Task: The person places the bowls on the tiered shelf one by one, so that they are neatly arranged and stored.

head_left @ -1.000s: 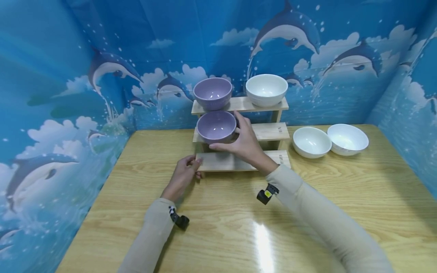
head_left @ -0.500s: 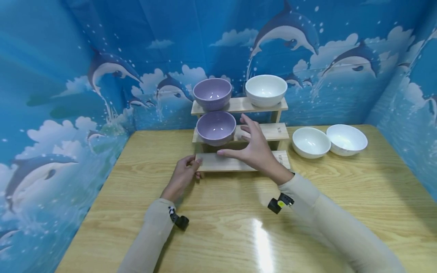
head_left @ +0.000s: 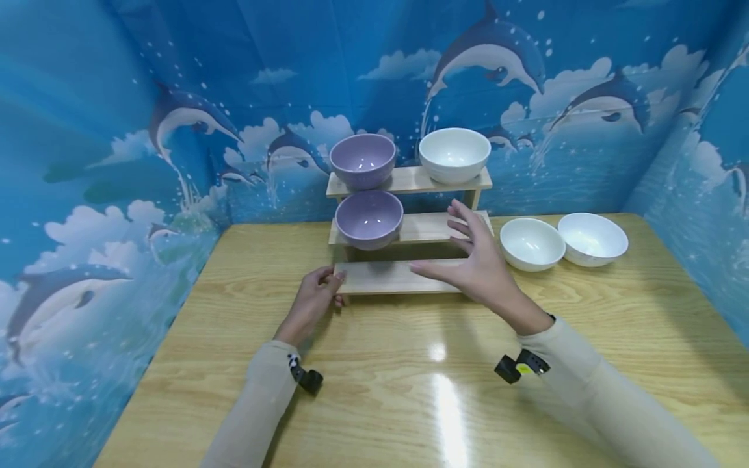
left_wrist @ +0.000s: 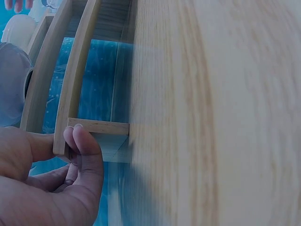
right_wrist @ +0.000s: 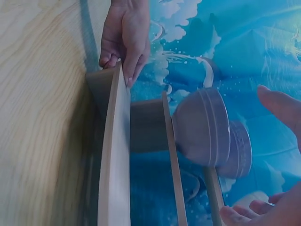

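A wooden three-step rack (head_left: pixel 380 278) stands on the table. My left hand (head_left: pixel 311 300) grips the left end of its lowest shelf; in the left wrist view, thumb and fingers (left_wrist: pixel 87 150) pinch the board's corner. My right hand (head_left: pixel 482 270) hovers over the rack's right side, thumb and fingers spread, holding nothing. One purple bowl (head_left: pixel 369 221) sits upright on the left of the middle shelf, apart from that hand. Another purple bowl (head_left: pixel 363 161) is at the left of the top shelf, and a white bowl (head_left: pixel 455 156) at its right.
Two white bowls, a nearer one (head_left: pixel 532 245) and a farther-right one (head_left: pixel 593 239), stand side by side on the wooden table (head_left: pixel 374 390), right of the rack. A blue dolphin-print cloth (head_left: pixel 281 58) hangs behind and at both sides.
My right hand has let go of the purple bowl on the middle shelf and drawn away to the right. The left hand stays at the lowest shelf's corner.
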### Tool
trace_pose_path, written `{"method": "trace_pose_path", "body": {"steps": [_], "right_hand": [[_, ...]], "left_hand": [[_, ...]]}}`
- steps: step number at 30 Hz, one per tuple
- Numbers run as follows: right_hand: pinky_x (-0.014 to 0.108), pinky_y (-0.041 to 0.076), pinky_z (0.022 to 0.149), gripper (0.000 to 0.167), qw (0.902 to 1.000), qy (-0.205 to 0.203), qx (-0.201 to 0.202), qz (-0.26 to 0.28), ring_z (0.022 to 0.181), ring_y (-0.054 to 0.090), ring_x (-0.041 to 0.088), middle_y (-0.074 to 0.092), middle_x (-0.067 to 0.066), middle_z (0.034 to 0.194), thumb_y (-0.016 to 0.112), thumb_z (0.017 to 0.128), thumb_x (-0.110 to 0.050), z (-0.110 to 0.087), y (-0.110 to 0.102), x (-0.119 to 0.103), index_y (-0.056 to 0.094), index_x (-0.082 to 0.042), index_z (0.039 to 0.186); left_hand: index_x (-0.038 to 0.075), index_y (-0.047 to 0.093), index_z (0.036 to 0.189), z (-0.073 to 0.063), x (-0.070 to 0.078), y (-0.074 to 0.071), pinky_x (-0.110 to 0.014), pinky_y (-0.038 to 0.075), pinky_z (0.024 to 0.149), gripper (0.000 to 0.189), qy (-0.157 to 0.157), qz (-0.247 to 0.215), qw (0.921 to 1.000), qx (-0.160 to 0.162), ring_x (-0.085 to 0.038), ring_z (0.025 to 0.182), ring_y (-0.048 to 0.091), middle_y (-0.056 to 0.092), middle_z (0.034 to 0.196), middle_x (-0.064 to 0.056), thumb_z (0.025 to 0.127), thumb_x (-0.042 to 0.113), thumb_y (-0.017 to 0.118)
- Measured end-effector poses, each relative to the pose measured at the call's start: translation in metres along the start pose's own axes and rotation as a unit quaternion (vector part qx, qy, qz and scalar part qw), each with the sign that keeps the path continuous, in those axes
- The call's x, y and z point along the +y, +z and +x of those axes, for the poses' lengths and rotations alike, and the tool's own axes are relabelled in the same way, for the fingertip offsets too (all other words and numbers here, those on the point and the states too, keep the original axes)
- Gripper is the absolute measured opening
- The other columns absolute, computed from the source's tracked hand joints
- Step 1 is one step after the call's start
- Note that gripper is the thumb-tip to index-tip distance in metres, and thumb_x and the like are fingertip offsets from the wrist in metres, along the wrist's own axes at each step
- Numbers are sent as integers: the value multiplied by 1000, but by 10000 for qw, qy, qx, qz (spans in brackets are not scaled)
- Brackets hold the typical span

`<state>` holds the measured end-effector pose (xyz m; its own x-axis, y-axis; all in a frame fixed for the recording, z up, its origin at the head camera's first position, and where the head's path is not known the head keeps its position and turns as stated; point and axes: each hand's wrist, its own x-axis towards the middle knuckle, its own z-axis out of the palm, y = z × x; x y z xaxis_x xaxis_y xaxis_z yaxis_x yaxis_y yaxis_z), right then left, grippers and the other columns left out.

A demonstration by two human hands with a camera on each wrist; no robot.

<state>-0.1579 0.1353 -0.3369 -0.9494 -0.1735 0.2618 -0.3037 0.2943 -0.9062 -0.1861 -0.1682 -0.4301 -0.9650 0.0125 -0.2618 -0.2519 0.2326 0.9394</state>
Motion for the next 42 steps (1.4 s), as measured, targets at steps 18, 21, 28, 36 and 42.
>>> {"method": "trace_pose_path", "body": {"steps": [18, 21, 28, 36, 42], "right_hand": [[57, 37, 114, 112, 9956, 660, 557, -352, 146, 31, 39, 21, 14, 164, 87, 82, -23, -29, -60, 30, 11, -16, 164], [58, 36, 114, 112, 9925, 871, 756, -403, 146, 30, 39, 20, 14, 164, 87, 83, -25, -32, -72, 35, 9, -15, 164], [56, 35, 115, 113, 9817, 1263, 1218, -737, 148, 28, 39, 18, 13, 166, 86, 84, -31, -37, -98, 49, 8, -15, 164], [57, 30, 118, 111, 9721, 1563, 1543, -829, 149, 22, 41, 10, 12, 168, 83, 86, -34, -42, -129, 66, 5, -18, 164], [55, 25, 121, 109, 9655, 1672, 1773, -920, 150, 19, 39, 10, 10, 168, 83, 86, -34, -43, -148, 78, 8, -19, 164]], "left_hand": [[3, 34, 156, 1, -1, 0, -32, 60, 77, 64, -49, 107, 9999, 4, -20, 83, 63, 53, 124, -14, 105, 35, 57], [3, 34, 156, 1, -1, 0, -32, 60, 76, 63, -42, 110, 9999, 8, -19, 83, 63, 53, 124, -14, 106, 34, 56], [3, 34, 156, 0, 1, 1, -32, 60, 76, 62, -54, 99, 9999, 20, -19, 82, 64, 54, 123, -14, 106, 33, 56], [3, 33, 156, 0, 1, -1, -33, 60, 77, 63, -70, 118, 9999, -26, -19, 84, 64, 53, 124, -14, 106, 33, 56], [4, 34, 156, 0, 1, 0, -33, 60, 78, 63, -74, 103, 9999, -39, -20, 84, 64, 53, 124, -14, 106, 33, 56]]}}
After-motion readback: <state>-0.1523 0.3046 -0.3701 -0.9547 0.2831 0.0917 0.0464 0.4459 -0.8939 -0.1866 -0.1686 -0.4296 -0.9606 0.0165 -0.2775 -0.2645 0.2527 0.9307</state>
